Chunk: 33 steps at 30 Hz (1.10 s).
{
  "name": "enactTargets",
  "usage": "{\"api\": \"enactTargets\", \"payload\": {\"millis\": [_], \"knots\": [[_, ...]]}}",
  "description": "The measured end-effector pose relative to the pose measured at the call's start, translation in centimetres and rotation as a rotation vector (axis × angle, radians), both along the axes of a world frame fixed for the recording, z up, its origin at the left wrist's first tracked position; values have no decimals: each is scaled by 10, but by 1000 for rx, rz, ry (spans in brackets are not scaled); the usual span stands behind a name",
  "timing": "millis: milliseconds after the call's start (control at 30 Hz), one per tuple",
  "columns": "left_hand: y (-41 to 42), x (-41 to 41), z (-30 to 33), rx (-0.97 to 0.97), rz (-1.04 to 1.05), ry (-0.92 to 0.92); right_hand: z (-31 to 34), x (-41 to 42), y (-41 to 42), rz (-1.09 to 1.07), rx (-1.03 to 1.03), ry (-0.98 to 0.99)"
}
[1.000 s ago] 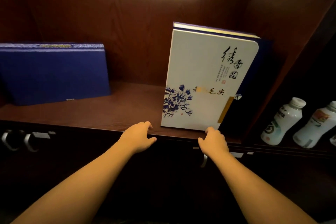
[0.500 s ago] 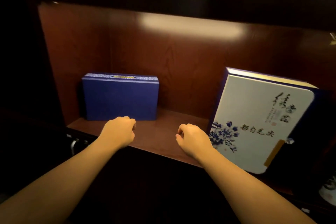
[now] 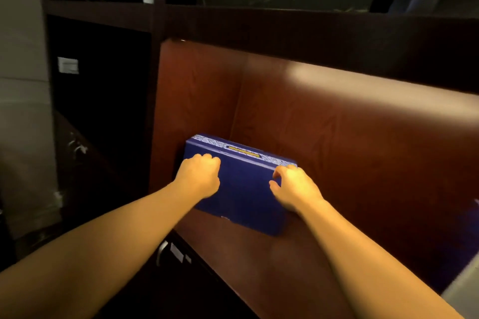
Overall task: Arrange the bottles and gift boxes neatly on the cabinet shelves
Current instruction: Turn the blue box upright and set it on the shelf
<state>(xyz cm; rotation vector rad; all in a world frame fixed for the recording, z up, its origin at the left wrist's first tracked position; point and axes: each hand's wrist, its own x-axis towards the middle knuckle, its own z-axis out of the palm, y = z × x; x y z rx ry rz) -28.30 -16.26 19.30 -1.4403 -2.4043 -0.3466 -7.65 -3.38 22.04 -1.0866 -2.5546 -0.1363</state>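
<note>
The dark wooden cabinet (image 3: 337, 137) held a blue gift box (image 3: 246, 189) standing on edge in the back left corner of its shelf, where the left hand (image 3: 198, 176) and the right hand (image 3: 295, 189) each curled over the box's upper front edge, grasping it.

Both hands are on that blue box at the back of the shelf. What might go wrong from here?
The blue gift box stands on edge in the shelf's left corner, so a push from the left hand or right hand might tip it or scrape the cabinet wall. Neither hand's grip looks closed around it; lifted now, it may slip.
</note>
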Motion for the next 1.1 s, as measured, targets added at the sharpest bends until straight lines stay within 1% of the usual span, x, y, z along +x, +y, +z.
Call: {"api": "enactTargets", "payload": {"millis": [167,300,433,500,667,800,867,933,1100], "knots": [[44,-6,4,-3,73,-56,7,-33,73,22,-71,-2],[70,-11,0,-18,130,-168,7,-55,121,33,-122,-99],[85,-15,-6,-71,165,-273,-2,-69,145,10,-290,-191],[90,-20,-6,-87,178,-320,-4,-71,151,3,-309,-210],[105,-29,2,-107,161,-452,2,-68,153,-81,-235,-268],[116,-28,18,-271,147,-493,-7,-61,137,-166,-221,-236],[119,-26,27,-341,141,-541,-9,-55,124,-223,-222,-234],[119,-23,34,-386,136,-583,-9,-49,108,-278,-227,-227],[118,-14,46,-473,104,-614,-6,-38,58,-395,-255,-234]]}}
